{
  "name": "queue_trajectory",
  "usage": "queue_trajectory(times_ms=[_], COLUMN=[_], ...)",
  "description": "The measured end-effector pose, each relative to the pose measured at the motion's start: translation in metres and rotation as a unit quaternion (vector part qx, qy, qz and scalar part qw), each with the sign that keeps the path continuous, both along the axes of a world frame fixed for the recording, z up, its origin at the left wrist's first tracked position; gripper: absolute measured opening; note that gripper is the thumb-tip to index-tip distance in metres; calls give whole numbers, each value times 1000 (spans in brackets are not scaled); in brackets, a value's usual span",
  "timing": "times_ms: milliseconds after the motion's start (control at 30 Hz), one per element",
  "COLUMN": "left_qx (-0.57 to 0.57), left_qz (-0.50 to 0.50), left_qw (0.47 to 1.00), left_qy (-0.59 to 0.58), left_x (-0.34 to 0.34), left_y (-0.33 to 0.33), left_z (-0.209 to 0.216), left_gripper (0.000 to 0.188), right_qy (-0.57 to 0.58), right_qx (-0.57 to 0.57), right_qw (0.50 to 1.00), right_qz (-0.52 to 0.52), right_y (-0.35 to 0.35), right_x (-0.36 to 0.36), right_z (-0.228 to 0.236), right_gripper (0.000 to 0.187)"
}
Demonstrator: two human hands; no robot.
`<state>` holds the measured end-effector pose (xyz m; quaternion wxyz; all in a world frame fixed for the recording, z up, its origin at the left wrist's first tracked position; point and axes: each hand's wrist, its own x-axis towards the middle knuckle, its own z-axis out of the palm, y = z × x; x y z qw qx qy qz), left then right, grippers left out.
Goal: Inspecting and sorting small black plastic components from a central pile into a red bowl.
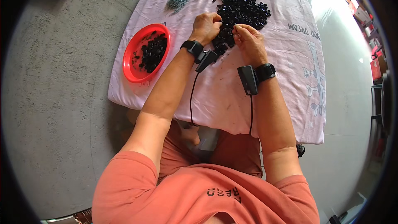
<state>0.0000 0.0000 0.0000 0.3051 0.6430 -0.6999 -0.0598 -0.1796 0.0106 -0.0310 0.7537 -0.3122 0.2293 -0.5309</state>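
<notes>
A heap of small shiny black pieces (243, 8) lies on the cloth-covered table in front of me. At its near left edge is my left hand (206, 28), fingers curled and pressed together. My right hand (251, 41) is at the heap's near right edge, thumb and fingertips in a pinch. Whatever either pinch holds is too small or hidden to make out. The two hands are a short gap apart, with black pieces between them.
A red round basin (127, 67) holding more black pieces stands at the table's left. A small pile of grey-blue bits (177, 2) lies far left on the pink cloth (219, 99). Black devices strapped to both wrists trail cords over the near edge. Shelved goods line the far right.
</notes>
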Motion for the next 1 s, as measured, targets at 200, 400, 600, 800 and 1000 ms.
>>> queue_trajectory(times_ms=[200,400,600,800,1000], left_qx=[28,-19,-10,-60,-35], left_qz=[-59,-69,-29,-51,-34], left_qw=[964,973,985,991,993], left_qy=[256,220,168,110,103], left_x=[-4,-13,-23,-25,-30], left_y=[32,55,67,68,72], left_z=[11,22,34,29,36], left_gripper=[18,16,17,19,18], right_qy=[88,115,113,115,114], right_qx=[-61,-86,-91,-91,-87], right_qw=[994,987,986,986,987], right_qz=[38,71,79,78,77], right_y=[1,6,7,8,10], right_x=[-2,1,3,4,2], right_z=[0,4,3,4,5], right_gripper=[11,11,11,10,12])
